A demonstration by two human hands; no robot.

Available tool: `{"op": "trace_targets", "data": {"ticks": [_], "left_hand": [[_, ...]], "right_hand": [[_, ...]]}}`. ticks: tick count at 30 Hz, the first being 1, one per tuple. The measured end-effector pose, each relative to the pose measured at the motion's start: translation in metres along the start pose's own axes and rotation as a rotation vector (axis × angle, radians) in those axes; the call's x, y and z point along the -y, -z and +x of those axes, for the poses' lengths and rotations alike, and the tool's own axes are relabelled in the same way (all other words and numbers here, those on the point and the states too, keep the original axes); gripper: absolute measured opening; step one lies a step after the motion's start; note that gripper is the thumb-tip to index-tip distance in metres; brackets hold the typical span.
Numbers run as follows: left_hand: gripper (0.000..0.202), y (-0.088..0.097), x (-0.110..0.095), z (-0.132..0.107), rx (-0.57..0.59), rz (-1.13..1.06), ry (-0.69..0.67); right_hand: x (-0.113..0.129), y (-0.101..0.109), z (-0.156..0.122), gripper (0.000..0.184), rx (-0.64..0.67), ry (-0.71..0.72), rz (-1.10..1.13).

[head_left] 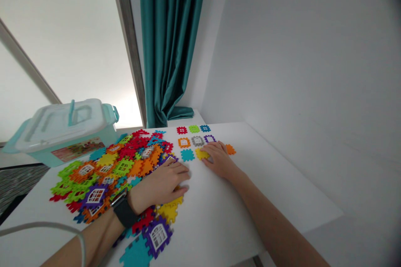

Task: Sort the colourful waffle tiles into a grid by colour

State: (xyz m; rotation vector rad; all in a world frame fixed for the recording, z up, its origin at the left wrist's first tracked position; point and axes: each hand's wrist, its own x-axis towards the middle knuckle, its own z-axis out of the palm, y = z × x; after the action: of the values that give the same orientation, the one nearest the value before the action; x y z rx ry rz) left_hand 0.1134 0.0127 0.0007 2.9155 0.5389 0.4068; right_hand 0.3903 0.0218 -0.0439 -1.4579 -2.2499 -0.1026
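A heap of colourful interlocking plastic tiles (109, 175), several with white window frames, covers the left of the white table (219, 200). My left hand (159, 185), with a black smartwatch on its wrist, lies over the heap's right side, fingers together, above yellow tiles (169, 212). My right hand (219, 159) rests on the bare tabletop, its fingertips on a yellow tile (202, 154). Beside that hand lies an orange tile (230, 149). Beyond it, tiles lie in tidy rows, including a grey window tile (197, 140) and a teal tile (187, 155).
A translucent plastic storage box (62, 131) with a teal handle and clips stands at the table's far left. A teal curtain (169, 37) hangs behind the table, and a white wall (282, 58) runs along its right side. A pale cable (40, 227) crosses the lower left.
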Motion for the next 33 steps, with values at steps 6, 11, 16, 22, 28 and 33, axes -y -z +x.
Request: {"op": "trace_targets", "data": {"ticks": [6, 11, 16, 22, 28, 33], "left_hand": [[0.021, -0.001, 0.000, -0.001, -0.020, -0.012, 0.002], [0.021, -0.001, 0.001, -0.001, 0.012, -0.017, 0.017], [0.022, 0.000, 0.000, 0.000, 0.032, -0.032, 0.023], [0.023, 0.001, -0.001, 0.000, 0.043, -0.023, 0.026], [0.028, 0.003, 0.004, -0.002, 0.025, -0.010, 0.032], [0.027, 0.013, 0.014, -0.009, 0.004, 0.041, 0.058]], "right_hand": [[0.001, 0.000, 0.000, 0.032, -0.006, -0.021, 0.009], [-0.001, 0.000, 0.000, 0.030, 0.023, -0.041, 0.012], [-0.002, -0.002, -0.001, 0.031, 0.032, -0.050, 0.005], [0.002, -0.002, -0.003, 0.034, -0.015, -0.041, -0.034], [0.023, 0.002, -0.006, 0.032, -0.074, 0.046, -0.055], [0.046, 0.004, -0.009, 0.033, -0.057, 0.135, -0.056]]}}
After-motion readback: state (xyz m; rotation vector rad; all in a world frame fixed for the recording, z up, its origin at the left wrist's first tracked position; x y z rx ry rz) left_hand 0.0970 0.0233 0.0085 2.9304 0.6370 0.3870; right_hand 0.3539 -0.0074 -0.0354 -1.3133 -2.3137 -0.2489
